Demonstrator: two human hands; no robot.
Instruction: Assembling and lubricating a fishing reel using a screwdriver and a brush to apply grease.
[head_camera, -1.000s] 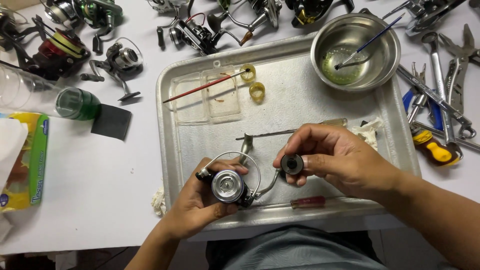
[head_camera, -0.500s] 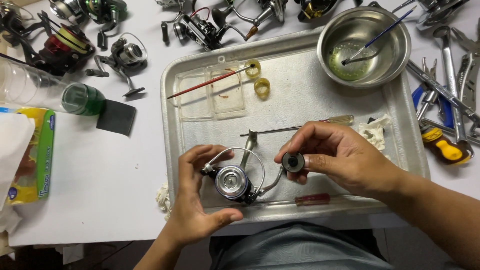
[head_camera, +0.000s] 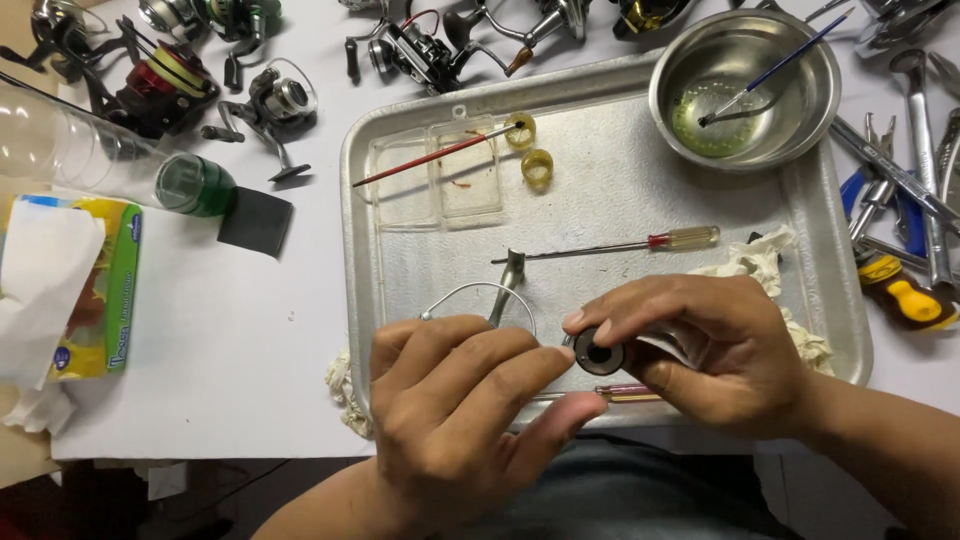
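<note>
Two hands work low over a metal tray (head_camera: 400, 150) on the white bench (head_camera: 250, 330). The right hand (head_camera: 700, 345) pinches a small dark round cap (head_camera: 599, 357) between thumb and fingers, its open centre facing up, just right of the left fingertips. The left hand (head_camera: 460, 420) is curled, knuckles up, over the fishing reel; only the thin wire bail (head_camera: 478, 292) and a grey stem (head_camera: 508, 280) show above its fingers, so the grip on the reel body itself cannot be seen. The cap sits touching or nearly touching the left index fingertip, between the two hands at the tray's near edge.

At the far left edge lies a flat rectangular packet (head_camera: 100, 290) in green and yellow with a blue corner, white tissue spilling over its top. Beside it a clear plastic bottle (head_camera: 60, 150) lies on its side with a green cap (head_camera: 195, 186), and a dark square patch (head_camera: 256, 220) sits next to that. On the tray rest a clear plastic case (head_camera: 440, 185), two yellow rings (head_camera: 530, 150), a red-handled brush (head_camera: 430, 157), a screwdriver (head_camera: 620, 245) with a clear handle, crumpled rag (head_camera: 750, 262) and a steel bowl (head_camera: 745, 85) of greenish liquid.

Compared with half a second ago, the left hand has rolled over the reel, hiding the silver spool that was plainly visible then, and the right hand with the cap has drawn closer to it.
</note>
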